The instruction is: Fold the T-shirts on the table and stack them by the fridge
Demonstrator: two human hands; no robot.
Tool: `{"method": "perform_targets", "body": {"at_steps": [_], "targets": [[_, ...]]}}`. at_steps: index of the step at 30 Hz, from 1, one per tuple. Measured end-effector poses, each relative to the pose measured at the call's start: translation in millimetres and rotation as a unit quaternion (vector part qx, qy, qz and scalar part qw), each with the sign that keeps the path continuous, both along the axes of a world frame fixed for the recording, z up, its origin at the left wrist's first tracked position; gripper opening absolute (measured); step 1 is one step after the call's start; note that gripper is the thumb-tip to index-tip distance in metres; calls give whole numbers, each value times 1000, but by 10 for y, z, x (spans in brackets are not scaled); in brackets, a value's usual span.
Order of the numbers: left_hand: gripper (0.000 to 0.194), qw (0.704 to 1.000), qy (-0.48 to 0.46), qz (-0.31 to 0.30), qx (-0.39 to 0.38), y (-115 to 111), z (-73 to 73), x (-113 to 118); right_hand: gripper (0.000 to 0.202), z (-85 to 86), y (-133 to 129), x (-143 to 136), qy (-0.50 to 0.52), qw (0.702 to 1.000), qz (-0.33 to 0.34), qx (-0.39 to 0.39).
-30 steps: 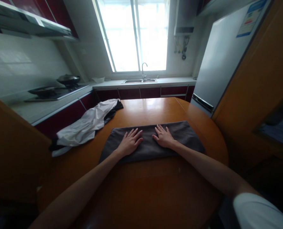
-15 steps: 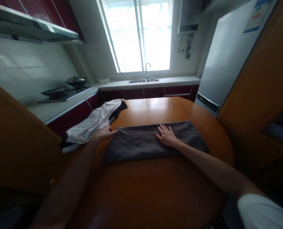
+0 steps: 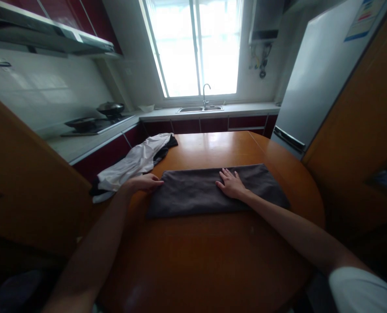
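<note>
A dark grey folded piece of cloth (image 3: pixel 190 193), perhaps a garment, lies flat as a long strip on the wooden table (image 3: pixel 206 256). At its far left corner my left hand (image 3: pixel 145 182) has its thumb and fingers closed together on the edge. My right hand (image 3: pixel 231 184) rests palm down on the cloth, right of its middle, with the fingers spread. A heap of white and black clothes (image 3: pixel 136 158) lies beyond my left hand, along the table's left side.
Behind the table runs a counter with a sink (image 3: pixel 200 109) and a tap (image 3: pixel 205 94) under the window. Pans (image 3: pixel 110 109) stand on the stove (image 3: pixel 98 127) at the left. A refrigerator (image 3: pixel 313 82) is at the right.
The whole view has shifted slightly. My left thumb and fingers have drawn closer together at the cloth's corner. My right hand stays flat in the same spot on the cloth.
</note>
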State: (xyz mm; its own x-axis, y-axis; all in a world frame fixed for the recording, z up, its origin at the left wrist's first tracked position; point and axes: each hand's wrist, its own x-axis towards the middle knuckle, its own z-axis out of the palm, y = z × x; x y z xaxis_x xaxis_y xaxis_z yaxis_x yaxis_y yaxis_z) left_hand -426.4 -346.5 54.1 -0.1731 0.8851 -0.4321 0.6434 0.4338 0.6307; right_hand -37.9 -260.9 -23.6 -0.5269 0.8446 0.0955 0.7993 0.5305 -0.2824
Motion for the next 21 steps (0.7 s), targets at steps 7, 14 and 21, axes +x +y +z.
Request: {"method": "perform_targets", "body": {"at_steps": [7, 14, 21], "targets": [[62, 999, -39, 37, -1, -6, 24, -4, 66, 2, -5, 3, 2, 1000, 1, 1], [66, 997, -72, 29, -25, -1, -27, -33, 67, -13, 6, 2, 3, 1000, 0, 6], [61, 998, -44, 18, -31, 25, -51, -30, 67, -9, -2, 3, 3, 1000, 2, 8]]}}
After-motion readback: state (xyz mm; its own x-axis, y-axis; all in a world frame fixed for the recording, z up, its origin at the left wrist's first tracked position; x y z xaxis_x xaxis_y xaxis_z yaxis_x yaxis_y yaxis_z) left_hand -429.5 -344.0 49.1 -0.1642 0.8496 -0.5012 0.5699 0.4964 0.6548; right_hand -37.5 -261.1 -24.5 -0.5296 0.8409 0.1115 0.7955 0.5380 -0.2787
